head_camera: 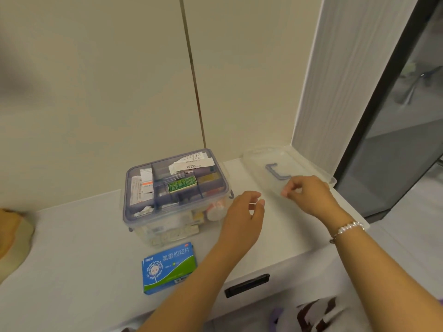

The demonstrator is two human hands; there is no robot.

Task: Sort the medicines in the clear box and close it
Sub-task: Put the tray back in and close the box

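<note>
The clear plastic medicine box (pixel 176 200) sits open on the white cabinet top (pixel 72 248), its grey divided tray (pixel 176 185) on top, packed with cartons, leaflets and a green blister-style pack (pixel 182 184). The transparent lid with a grey-blue handle (pixel 285 167) lies off to the right, near the window frame, evidently set aside to leave the compartments free. A blue-and-green flat medicine carton (pixel 169 267) waits just in front of the box, still outside it, so the sorting looks unfinished. The left hand (pixel 242 216) hovers just beside the box's right wall, fingers loosely curled and holding nothing. The right hand (pixel 309 195), a beaded bracelet (pixel 347 230) on its wrist, rests at the lid's near edge with thumb and fingertips pinched close; whether they actually grip the rim cannot be told.
</note>
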